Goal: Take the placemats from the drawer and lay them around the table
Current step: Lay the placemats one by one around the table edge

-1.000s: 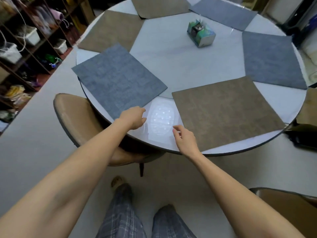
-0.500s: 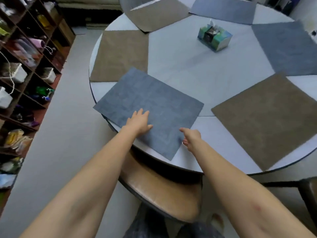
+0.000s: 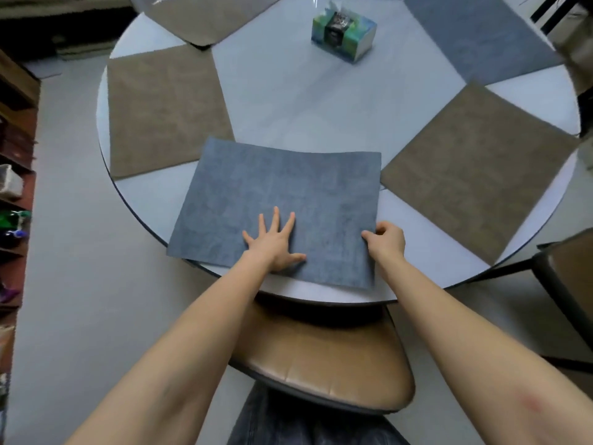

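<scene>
Blue mat [image 3: 282, 194] is pinched at its edge by the right hand [image 3: 386, 240], left hand [image 3: 274, 244] pressed flat beside it. Looks like the squaring-up step; a small nudge is probably needed next.

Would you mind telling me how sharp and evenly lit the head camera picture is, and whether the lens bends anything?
Head view: dim, flat light with soft sheen on the table; the blue placemat and both hands are sharp; the shelves and far right edge smear; wide-angle distortion stretches the forearms.
</scene>
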The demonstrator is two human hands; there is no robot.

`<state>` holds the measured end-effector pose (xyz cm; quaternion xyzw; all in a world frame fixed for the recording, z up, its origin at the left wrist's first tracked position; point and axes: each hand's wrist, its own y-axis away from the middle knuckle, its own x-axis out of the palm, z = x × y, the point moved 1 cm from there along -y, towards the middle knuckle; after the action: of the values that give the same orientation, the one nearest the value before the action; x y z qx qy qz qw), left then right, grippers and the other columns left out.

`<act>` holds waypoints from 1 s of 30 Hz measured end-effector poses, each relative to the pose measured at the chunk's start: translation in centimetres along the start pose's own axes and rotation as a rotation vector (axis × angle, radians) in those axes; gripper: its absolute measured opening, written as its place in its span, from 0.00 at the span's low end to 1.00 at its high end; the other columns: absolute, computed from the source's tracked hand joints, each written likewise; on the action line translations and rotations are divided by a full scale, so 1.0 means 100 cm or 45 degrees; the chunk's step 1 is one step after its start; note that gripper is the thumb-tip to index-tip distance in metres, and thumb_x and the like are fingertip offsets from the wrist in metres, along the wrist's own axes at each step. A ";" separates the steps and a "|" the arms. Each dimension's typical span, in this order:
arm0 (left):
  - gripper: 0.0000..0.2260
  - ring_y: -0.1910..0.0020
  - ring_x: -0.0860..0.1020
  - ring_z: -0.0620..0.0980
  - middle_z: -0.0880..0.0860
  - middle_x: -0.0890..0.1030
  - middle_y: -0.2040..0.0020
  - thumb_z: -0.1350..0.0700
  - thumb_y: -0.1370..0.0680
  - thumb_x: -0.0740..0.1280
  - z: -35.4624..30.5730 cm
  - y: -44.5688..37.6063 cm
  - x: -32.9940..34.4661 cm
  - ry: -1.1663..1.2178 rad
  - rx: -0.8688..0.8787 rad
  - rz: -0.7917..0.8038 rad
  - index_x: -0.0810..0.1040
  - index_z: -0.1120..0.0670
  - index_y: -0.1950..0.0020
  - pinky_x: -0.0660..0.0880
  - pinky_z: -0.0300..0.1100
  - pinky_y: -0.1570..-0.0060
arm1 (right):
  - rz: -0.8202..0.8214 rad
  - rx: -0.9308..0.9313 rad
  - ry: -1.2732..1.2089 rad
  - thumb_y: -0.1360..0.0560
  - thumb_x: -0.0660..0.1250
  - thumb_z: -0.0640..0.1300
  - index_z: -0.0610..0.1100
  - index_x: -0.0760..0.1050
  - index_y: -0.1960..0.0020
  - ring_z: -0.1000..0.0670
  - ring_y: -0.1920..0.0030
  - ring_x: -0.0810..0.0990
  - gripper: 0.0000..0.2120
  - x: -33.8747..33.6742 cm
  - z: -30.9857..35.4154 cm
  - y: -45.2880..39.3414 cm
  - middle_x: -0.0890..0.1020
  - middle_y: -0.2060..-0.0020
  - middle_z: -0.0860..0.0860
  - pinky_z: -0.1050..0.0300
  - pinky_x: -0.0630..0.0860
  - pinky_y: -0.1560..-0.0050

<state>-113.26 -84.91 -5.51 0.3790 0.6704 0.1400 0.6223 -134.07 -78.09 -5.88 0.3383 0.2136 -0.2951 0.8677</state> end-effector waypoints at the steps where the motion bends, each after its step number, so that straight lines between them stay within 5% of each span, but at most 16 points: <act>1: 0.45 0.24 0.34 0.62 0.51 0.31 0.23 0.33 0.26 0.63 -0.003 -0.001 0.004 -0.016 0.011 0.012 0.35 0.43 0.23 0.46 0.73 0.32 | -0.003 0.028 0.018 0.28 0.68 0.38 0.40 0.73 0.64 0.47 0.58 0.76 0.08 -0.004 -0.004 -0.004 0.78 0.62 0.45 0.57 0.69 0.59; 7: 0.49 0.26 0.30 0.63 0.52 0.28 0.24 0.29 0.30 0.64 -0.011 -0.006 0.019 -0.090 0.039 -0.025 0.34 0.42 0.23 0.43 0.75 0.33 | -0.005 0.094 0.257 0.27 0.68 0.41 0.44 0.61 0.74 0.48 0.70 0.67 0.21 -0.014 -0.021 -0.011 0.68 0.74 0.48 0.56 0.62 0.71; 13: 0.51 0.26 0.30 0.63 0.52 0.28 0.24 0.28 0.32 0.65 -0.012 -0.008 0.020 -0.085 0.036 -0.048 0.34 0.41 0.23 0.42 0.75 0.33 | -0.036 -0.013 0.395 0.26 0.67 0.43 0.44 0.65 0.71 0.45 0.63 0.73 0.18 -0.013 -0.028 -0.010 0.73 0.70 0.48 0.56 0.67 0.63; 17: 0.54 0.26 0.30 0.62 0.51 0.27 0.24 0.28 0.34 0.67 -0.011 -0.008 0.022 -0.081 0.038 -0.038 0.33 0.41 0.24 0.42 0.75 0.33 | -0.065 -0.127 0.476 0.24 0.65 0.45 0.45 0.64 0.68 0.45 0.61 0.73 0.16 -0.008 -0.031 -0.007 0.77 0.57 0.43 0.56 0.66 0.62; 23: 0.55 0.26 0.30 0.63 0.51 0.28 0.24 0.27 0.35 0.67 -0.009 -0.009 0.022 -0.079 0.044 -0.059 0.34 0.41 0.23 0.42 0.75 0.34 | -0.039 -0.222 0.579 0.22 0.61 0.46 0.40 0.69 0.56 0.39 0.49 0.74 0.09 -0.006 -0.036 -0.001 0.73 0.48 0.40 0.51 0.70 0.53; 30: 0.55 0.25 0.31 0.63 0.51 0.28 0.24 0.27 0.36 0.68 -0.009 -0.010 0.023 -0.077 0.049 -0.072 0.34 0.41 0.23 0.42 0.75 0.34 | -0.063 -0.238 0.607 0.21 0.61 0.45 0.36 0.73 0.49 0.38 0.45 0.73 0.11 -0.002 -0.039 0.001 0.73 0.46 0.40 0.47 0.71 0.46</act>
<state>-114.25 -83.73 -7.71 0.3760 0.6642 0.0979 0.6387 -134.85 -75.16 -8.36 0.3113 0.4465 -0.2071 0.8129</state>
